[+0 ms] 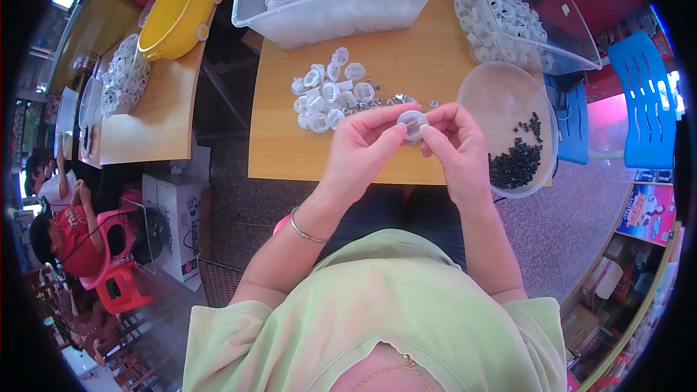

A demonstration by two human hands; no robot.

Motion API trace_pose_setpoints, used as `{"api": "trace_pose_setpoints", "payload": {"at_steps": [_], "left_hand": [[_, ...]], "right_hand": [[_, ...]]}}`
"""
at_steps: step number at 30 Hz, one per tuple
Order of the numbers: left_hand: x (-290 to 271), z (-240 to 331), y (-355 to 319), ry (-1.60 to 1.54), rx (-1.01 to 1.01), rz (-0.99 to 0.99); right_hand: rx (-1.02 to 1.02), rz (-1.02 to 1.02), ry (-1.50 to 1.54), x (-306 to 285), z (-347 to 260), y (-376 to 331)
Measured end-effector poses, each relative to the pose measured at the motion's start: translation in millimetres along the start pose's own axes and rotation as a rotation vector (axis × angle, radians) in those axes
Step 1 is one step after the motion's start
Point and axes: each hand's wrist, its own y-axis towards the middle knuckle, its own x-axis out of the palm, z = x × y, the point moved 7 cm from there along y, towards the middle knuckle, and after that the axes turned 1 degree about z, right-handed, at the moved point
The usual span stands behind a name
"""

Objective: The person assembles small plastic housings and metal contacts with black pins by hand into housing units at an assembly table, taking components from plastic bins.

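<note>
Between the thumbs and fingers of both hands is one round white plastic part (412,125) with slots in its face. My left hand (367,147) pinches its left side, and my right hand (457,147) pinches its right side. Both hands are over the front part of the wooden table (290,160). Beyond my left hand lies a loose pile of similar white plastic parts (328,93). Small shiny metal pieces (399,99) are scattered just past my fingers. To the right of my right hand, a round clear tub (501,80) holds many tiny black pieces (517,163).
At the back stands a clear plastic bin (334,22) of white parts, with another clear bin (552,22) at the far right. A yellow basin (174,14) sits on a side table at left. Blue chairs (642,94) stand at right; people sit at far left.
</note>
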Motion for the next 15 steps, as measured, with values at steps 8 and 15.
{"api": "trace_pose_setpoints", "payload": {"at_steps": [8,15], "left_hand": [[-1.8,0.5,0.4,-0.022,-0.039,0.008],[-2.2,2.1,0.8,0.011,-0.06,-0.01]], "right_hand": [[-0.003,0.005,-0.035,0.3,-3.4,-0.5],[-0.026,-0.024,-0.083,1.3,-6.2,-0.5]]}}
